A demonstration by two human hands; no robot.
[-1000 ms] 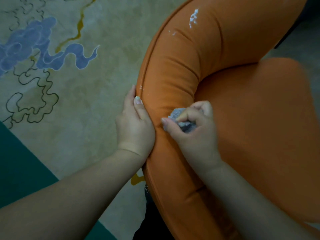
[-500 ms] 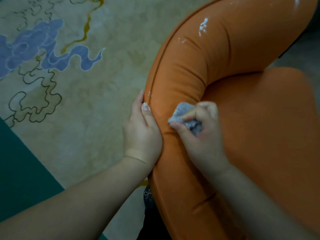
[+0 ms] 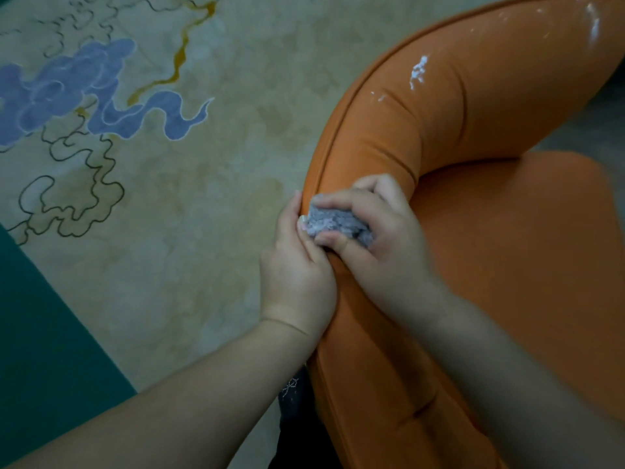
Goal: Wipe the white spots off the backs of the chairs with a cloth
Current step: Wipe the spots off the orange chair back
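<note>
An orange padded chair fills the right side, its curved backrest [image 3: 399, 140] arching from the bottom centre to the top right. White spots [image 3: 418, 71] mark the backrest further up, and more white smears [image 3: 593, 23] lie near the top right corner. My right hand [image 3: 382, 238] grips a crumpled grey cloth [image 3: 334, 223] and presses it on the backrest's outer edge. My left hand [image 3: 297, 265] holds that outer edge, with its thumb touching the cloth.
A beige carpet [image 3: 203, 198] with blue cloud shapes [image 3: 84, 93] and dark wavy lines lies left of the chair. A green band [image 3: 40, 340] crosses the lower left. The chair's orange seat [image 3: 527, 265] is to the right of my hands.
My right hand has slid the cloth left across the backrest, up against my left thumb. The view has shifted, so the white spots sit lower and more smears show at the top right.
</note>
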